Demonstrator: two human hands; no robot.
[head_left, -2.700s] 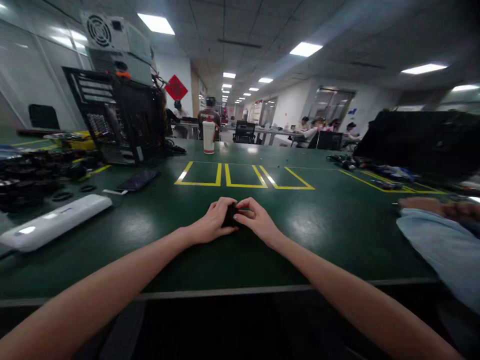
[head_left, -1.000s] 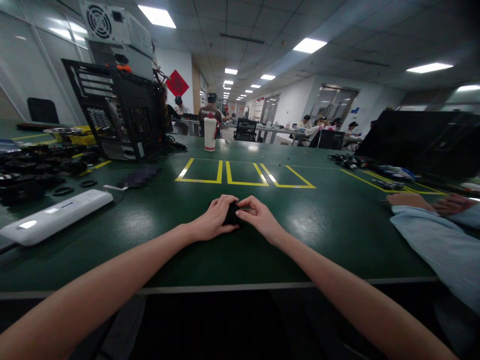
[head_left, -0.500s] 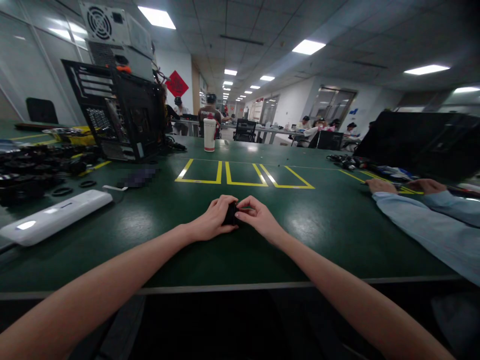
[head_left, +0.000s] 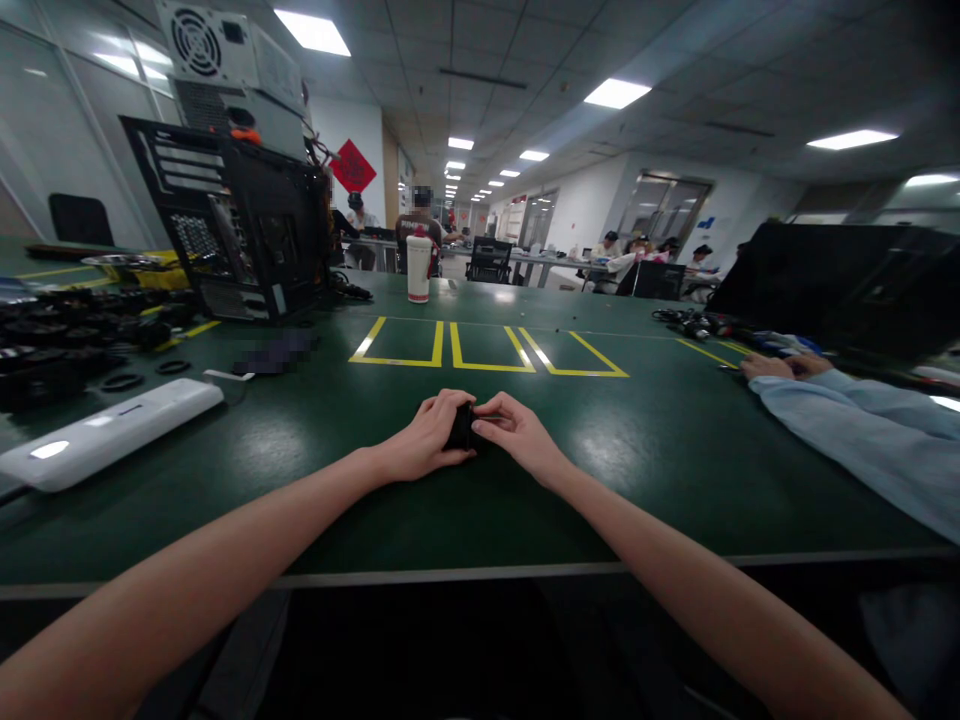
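Small black object [head_left: 460,430], held between both hands, low over the green tabletop [head_left: 375,540]; cannot tell whether touching it. Extends the left forearm [head_left: 285,530] in from the lower left, wrist nearly straight, with the back of the left hand [head_left: 424,440] turned mostly up. Curls the left fingers over the object's far side, thumb along its near side, holding it in a narrow C. Extends the right forearm [head_left: 660,550] in from the lower right, with the right hand [head_left: 525,440] facing the left. Pinches narrowly with right thumb and forefinger at the object's right edge; too small to tell what, if anything, is gripped there. Shows only a dark face between left palm and right fingertips. Just beyond the fingers, three yellow tape outlines [head_left: 491,369]; farther beyond, an upright white cup [head_left: 418,272]. Well apart, to the left of the left fingers, a long white box [head_left: 112,435]. Well apart, to the right of the right fingers, another person's hands [head_left: 769,368] in pale blue sleeves [head_left: 832,430].
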